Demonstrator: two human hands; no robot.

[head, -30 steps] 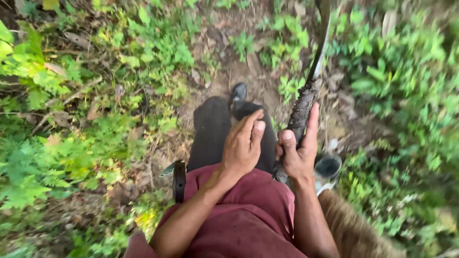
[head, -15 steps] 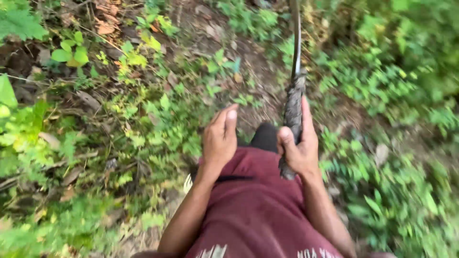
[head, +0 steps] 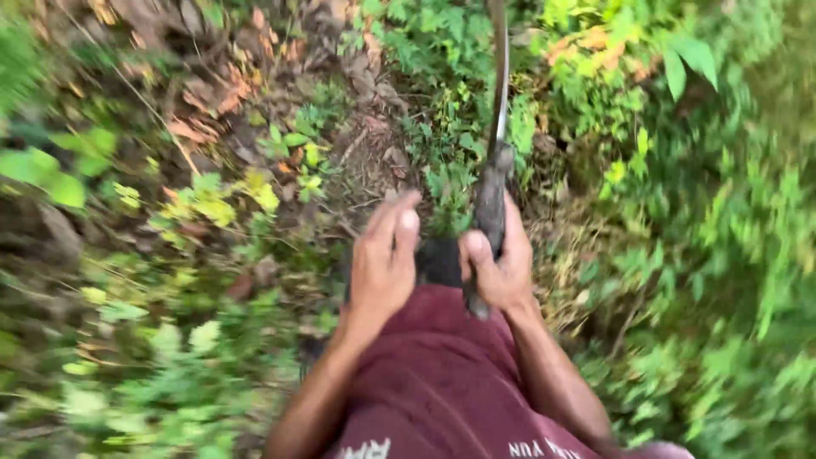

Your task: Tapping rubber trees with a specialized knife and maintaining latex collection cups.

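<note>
Head view over a maroon shirt point(head: 442, 374): the right hand point(head: 497, 268) has its grip closed on a machete point(head: 491, 200) handle, blade pointing up over the plants point(head: 450, 183) ahead. The left hand point(head: 382, 259) is open, empty. No cut stems show; blurred ground

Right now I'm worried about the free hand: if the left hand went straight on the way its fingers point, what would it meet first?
Probably the leafy weeds just beyond the left hand; the blade lies to its right, though depth is unclear.
</note>
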